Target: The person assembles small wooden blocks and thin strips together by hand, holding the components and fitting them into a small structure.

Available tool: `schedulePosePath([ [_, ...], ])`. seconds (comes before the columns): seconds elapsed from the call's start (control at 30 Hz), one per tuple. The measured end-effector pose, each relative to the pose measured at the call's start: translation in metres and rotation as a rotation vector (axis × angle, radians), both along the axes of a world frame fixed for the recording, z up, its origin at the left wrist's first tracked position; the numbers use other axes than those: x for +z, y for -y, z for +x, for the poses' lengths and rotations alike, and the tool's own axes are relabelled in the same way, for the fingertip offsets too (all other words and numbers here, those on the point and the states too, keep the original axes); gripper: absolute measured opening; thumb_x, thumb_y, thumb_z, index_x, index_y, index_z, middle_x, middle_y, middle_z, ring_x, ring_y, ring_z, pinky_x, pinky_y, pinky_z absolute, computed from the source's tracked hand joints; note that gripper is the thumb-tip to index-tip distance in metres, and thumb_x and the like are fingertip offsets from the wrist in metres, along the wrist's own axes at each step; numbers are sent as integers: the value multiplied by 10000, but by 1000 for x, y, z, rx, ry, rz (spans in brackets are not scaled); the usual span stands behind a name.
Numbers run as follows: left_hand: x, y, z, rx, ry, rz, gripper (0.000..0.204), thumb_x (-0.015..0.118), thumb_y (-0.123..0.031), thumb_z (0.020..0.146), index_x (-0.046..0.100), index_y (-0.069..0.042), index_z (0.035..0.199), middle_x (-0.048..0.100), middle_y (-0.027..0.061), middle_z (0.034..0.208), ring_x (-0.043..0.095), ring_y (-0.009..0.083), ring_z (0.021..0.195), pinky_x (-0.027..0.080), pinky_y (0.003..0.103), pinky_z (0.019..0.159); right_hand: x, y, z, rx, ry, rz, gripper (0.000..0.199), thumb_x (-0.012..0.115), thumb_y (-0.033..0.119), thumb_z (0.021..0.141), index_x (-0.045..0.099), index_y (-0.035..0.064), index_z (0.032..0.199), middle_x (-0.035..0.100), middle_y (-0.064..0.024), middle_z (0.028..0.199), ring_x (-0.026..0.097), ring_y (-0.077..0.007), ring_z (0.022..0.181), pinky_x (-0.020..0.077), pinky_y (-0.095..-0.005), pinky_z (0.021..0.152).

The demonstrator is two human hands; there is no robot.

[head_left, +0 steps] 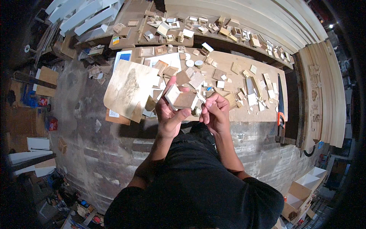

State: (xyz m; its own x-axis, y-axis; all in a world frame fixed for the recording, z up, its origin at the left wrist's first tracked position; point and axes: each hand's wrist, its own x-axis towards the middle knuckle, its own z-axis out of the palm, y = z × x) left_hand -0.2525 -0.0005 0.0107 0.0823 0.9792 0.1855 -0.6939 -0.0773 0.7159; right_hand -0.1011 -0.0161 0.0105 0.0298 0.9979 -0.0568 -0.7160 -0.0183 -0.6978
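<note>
In front of my body, my left hand grips a small wooden box, which has a brown base and pale upright sides. My left fingers reach behind it and the thumb lies along its near edge. Close by the box's right side, my right hand is closed in a pinch on a thin pale wood strip. One end of that strip sits at or near the box's right wall; whether they touch I cannot tell. Both hands are raised over the near edge of the workbench.
A large thin plywood sheet overhangs the bench's left end. Wood offcuts and round white spools are scattered over the bench. A handsaw with an orange handle lies at its right edge. Long boards are stacked farther right.
</note>
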Motion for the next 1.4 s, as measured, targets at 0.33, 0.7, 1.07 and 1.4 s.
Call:
schedulePosePath([
  [0.33,-3,-3,-21,112,-107,-65,969,824,-137,723,259,25,1494,559,116,1240,564,191,1105,453,337,972,-19,2,2,-34,23,34,95,636,78,907,585,-2,912,645,-117,726,567,-137,488,554,-304,527],
  [0.7,-25,4,-73,281,-164,-104,865,789,-138,801,281,-30,1492,560,119,1277,534,212,1152,402,358,1025,-161,18,83,-32,924,-265,150,651,34,896,668,-95,971,713,-157,842,691,-184,690,578,-276,646],
  [1.07,-33,22,-63,222,-198,-123,844,774,-95,792,303,-16,1488,571,101,1259,546,193,1141,456,347,982,-230,22,78,-111,1883,-181,231,732,345,807,765,120,846,672,-127,777,662,-321,730,518,-410,648],
  [1.4,-34,31,-62,195,-264,-73,879,808,-177,774,318,2,1481,578,81,1248,548,192,1133,421,363,1018,-268,11,74,65,2016,-196,167,740,283,771,769,131,833,681,-154,768,667,-338,720,533,-437,651],
])
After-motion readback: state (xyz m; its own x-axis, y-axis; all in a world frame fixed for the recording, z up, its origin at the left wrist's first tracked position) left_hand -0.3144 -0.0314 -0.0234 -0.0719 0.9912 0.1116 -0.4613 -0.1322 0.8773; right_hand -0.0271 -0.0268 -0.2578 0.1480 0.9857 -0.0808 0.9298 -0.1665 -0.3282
